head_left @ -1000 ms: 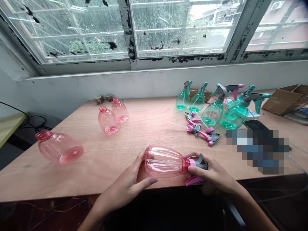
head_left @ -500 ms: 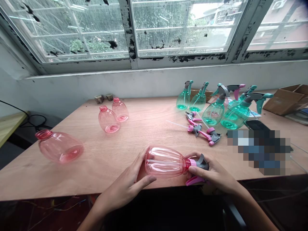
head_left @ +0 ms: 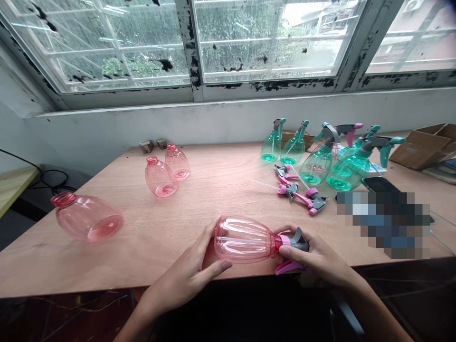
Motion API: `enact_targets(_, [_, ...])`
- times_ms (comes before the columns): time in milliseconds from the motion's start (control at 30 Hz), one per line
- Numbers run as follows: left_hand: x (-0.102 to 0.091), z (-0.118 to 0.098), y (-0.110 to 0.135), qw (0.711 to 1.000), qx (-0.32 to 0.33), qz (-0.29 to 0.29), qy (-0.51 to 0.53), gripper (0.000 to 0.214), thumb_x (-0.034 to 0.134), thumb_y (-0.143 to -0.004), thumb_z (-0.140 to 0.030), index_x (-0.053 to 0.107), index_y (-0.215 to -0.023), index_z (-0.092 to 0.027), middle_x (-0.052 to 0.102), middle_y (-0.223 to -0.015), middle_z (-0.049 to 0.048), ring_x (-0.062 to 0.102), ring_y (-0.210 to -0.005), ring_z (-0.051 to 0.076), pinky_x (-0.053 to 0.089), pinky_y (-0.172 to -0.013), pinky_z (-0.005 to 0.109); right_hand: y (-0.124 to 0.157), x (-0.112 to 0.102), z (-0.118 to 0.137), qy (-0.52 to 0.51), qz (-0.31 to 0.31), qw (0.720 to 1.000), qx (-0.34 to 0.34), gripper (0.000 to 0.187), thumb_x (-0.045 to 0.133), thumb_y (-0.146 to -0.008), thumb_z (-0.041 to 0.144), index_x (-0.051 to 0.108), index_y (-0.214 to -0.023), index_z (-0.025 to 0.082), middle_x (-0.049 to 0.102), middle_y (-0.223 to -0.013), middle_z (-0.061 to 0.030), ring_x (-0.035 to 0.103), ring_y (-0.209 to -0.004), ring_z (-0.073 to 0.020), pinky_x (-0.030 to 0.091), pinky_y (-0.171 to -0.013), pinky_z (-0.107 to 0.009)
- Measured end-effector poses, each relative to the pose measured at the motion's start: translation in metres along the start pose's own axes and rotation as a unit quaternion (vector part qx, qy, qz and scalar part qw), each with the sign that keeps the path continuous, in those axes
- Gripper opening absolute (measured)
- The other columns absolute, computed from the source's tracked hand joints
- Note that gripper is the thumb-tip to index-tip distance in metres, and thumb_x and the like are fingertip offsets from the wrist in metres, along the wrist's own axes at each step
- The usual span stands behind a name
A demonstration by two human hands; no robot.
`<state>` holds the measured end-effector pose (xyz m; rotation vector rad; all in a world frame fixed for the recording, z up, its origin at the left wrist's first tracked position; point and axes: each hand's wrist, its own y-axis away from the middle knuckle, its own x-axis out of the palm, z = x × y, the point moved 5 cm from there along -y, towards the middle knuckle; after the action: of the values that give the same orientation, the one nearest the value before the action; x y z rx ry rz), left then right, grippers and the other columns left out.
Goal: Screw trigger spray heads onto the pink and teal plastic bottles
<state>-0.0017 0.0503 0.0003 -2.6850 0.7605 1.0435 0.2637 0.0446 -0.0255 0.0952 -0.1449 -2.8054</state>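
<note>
At a wooden table (head_left: 210, 190) beneath windows (head_left: 142, 45), right hand (head_left: 315, 251) clasps a spray bottle (head_left: 245, 240); half-open left hand (head_left: 190, 268) touches it.

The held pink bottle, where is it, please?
In the head view, the pink bottle is low, just right of centre, sideways between the left hand and right hand.

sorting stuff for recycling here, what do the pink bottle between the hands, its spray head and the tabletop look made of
Pink bottle: probably plastic, glossy and see-through, with bright streaks along its ribbed wall; glass can't be fully ruled out.
Spray head: likely moulded plastic, opaque and smooth, in grey and pink.
Tabletop: wood or wood-look laminate, with faint grain and a soft sheen.
</note>
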Motion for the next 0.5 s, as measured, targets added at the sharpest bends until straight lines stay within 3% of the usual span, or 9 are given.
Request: enact_targets(500, [0.0007,0.0006,0.0001,1.0,-0.004,0.0,0.005,0.078,0.055,-0.101,-0.05,0.006,-0.161,-0.034,0.018,-0.168,0.0021,0.022,-0.153,0.029,0.02,-0.127,0.046,-0.0016,-0.0012,-0.0021,0.008,0.004,1.0,-0.003,0.035,0.074,-0.089,0.044,0.065,-0.11,0.018,0.078,-0.085,-0.0027,0.073,-0.079,-0.0201,0.057,-0.07,-0.027])
